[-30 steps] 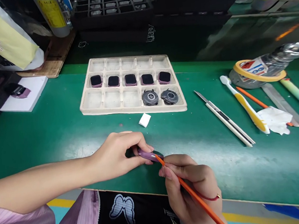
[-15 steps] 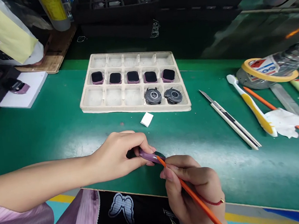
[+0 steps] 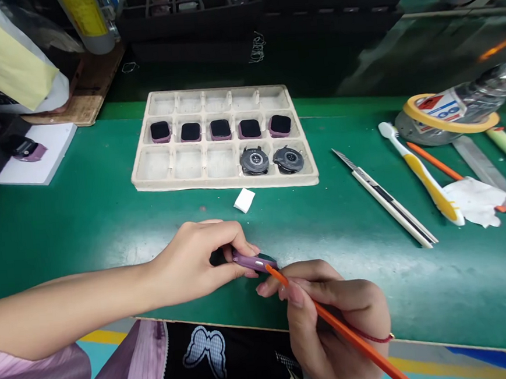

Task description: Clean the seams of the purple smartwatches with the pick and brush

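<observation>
— Green bench matting [image 3: 73,238] is seen under everything. What is being held over it?
— A purple watch case [image 3: 252,261] is gripped by the left hand [image 3: 188,261], its fingers curled closed around the case, near the bench's front edge.
— And the right hand [image 3: 333,317]?
— An orange stick [image 3: 347,334] is pinched between its thumb and fingers, and the tip is brought just beside the case's lower edge; whether contact is made cannot be told.
— What is laid out beyond the hands?
— A pulp tray [image 3: 224,183] is placed ahead, with five dark-faced square watch parts [image 3: 221,129] set in its middle row and two round grey parts [image 3: 254,161] in the near row's two right-hand compartments. A small white pad [image 3: 244,200] is lying between the tray and the hands. To the right, a utility knife [image 3: 385,199], a yellow toothbrush [image 3: 427,181] and a crumpled tissue [image 3: 475,201] are laid out.
</observation>
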A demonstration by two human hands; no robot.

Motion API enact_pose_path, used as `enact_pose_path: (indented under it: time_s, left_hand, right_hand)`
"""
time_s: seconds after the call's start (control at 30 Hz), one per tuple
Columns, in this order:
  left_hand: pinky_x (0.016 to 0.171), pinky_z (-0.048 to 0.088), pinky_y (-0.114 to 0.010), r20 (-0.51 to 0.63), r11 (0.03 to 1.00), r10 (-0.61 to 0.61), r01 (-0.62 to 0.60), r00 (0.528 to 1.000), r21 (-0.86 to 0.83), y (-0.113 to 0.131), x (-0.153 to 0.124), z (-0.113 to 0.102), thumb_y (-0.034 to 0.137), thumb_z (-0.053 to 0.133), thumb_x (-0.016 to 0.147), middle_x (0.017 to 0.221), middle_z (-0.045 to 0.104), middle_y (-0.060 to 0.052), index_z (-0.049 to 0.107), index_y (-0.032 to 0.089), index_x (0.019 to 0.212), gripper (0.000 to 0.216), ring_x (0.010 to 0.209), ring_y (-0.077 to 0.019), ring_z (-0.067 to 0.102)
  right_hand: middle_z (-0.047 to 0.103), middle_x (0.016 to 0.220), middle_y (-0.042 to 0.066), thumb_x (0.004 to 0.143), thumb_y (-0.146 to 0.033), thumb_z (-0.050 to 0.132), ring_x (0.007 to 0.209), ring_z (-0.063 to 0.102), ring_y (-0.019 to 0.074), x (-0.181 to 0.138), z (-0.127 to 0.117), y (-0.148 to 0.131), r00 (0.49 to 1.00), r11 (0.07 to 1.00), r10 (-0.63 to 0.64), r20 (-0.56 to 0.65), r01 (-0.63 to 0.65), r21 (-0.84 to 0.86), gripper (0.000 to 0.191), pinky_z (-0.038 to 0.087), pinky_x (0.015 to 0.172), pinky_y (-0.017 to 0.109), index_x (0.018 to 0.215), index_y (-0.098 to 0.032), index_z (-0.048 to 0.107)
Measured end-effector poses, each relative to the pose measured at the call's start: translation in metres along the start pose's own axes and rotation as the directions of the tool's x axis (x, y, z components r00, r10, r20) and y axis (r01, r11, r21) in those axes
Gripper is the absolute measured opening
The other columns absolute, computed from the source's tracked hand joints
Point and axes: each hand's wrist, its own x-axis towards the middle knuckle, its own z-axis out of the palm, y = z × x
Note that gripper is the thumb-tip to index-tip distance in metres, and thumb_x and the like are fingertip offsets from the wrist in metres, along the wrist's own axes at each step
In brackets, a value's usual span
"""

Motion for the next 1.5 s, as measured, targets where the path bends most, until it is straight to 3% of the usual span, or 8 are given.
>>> enact_pose_path:
  time_s: [0.37,0.47,0.67,0.97,1.1,1.27,1.5]
  left_hand:
    - [0.077,0.055,-0.024,-0.011,0.997,0.068,-0.067,0.998,0.037,-0.003,-0.002,0.001,0.014,0.074,0.085,0.092,0.077,0.002,0.061,0.018,0.082,0.015,0.092,-0.0158,0.074]
    - [0.077,0.055,-0.024,-0.013,0.995,0.084,-0.083,0.996,0.046,-0.004,-0.003,0.002,0.014,0.075,0.085,0.091,0.076,0.002,0.060,0.018,0.082,0.016,0.091,-0.0154,0.074]
    - [0.076,0.055,-0.022,-0.012,0.995,0.089,-0.088,0.996,0.035,-0.006,-0.003,0.003,0.014,0.075,0.085,0.092,0.076,0.002,0.060,0.018,0.082,0.016,0.093,-0.0152,0.074]
    - [0.077,0.055,-0.022,-0.025,0.984,0.159,-0.156,0.987,0.088,-0.006,-0.005,0.003,0.013,0.074,0.086,0.091,0.076,0.001,0.060,0.018,0.082,0.016,0.090,-0.0144,0.074]
    - [0.078,0.056,-0.024,-0.027,0.976,0.194,-0.190,0.981,0.103,-0.007,-0.006,0.004,0.012,0.073,0.087,0.093,0.076,0.000,0.061,0.017,0.084,0.013,0.091,-0.0149,0.074]
    - [0.079,0.056,-0.021,-0.026,0.982,0.171,-0.168,0.985,0.082,-0.007,-0.006,0.004,0.012,0.075,0.085,0.091,0.076,0.000,0.062,0.017,0.084,0.014,0.094,-0.0143,0.074]
    - [0.078,0.057,-0.021,-0.032,0.984,0.168,-0.165,0.985,0.072,-0.007,-0.006,0.004,0.013,0.074,0.086,0.089,0.076,0.001,0.062,0.017,0.083,0.013,0.094,-0.0145,0.074]
  right_hand:
    - [0.065,0.083,0.002,0.089,-0.001,0.054,0.068,0.069,0.0119,0.000,0.000,0.001,0.998,0.985,-0.037,0.046,0.045,-0.165,0.020,0.058,0.054,0.021,0.091,-0.022,0.054]
    - [0.065,0.086,0.002,0.087,-0.001,0.057,0.066,0.066,0.0111,-0.001,0.001,0.002,0.999,0.987,-0.042,0.025,0.046,-0.154,0.021,0.056,0.054,0.021,0.092,-0.021,0.054]
    - [0.065,0.085,0.003,0.088,0.001,0.053,0.067,0.066,0.0115,0.000,-0.001,0.001,0.994,0.984,-0.021,0.109,0.040,-0.175,0.024,0.058,0.058,0.023,0.090,-0.020,0.062]
    - [0.062,0.088,0.002,0.088,0.001,0.055,0.066,0.062,0.0104,-0.002,0.000,0.002,0.991,0.972,-0.063,0.115,0.087,-0.216,0.023,0.058,0.059,0.024,0.095,-0.021,0.057]
    - [0.061,0.086,0.001,0.087,0.003,0.054,0.060,0.058,0.0089,-0.001,0.003,0.002,0.992,0.973,-0.114,0.059,0.124,-0.194,0.027,0.058,0.057,0.024,0.096,-0.022,0.048]
    - [0.059,0.085,0.000,0.089,0.003,0.052,0.070,0.063,0.0104,0.001,0.001,0.000,0.991,0.977,-0.100,0.092,0.115,-0.180,0.026,0.056,0.059,0.023,0.097,-0.022,0.045]
    - [0.057,0.083,-0.001,0.092,-0.002,0.049,0.066,0.061,0.0094,0.007,-0.002,-0.009,0.986,0.957,-0.059,0.157,0.101,-0.271,0.022,0.052,0.057,0.021,0.093,-0.023,0.042]
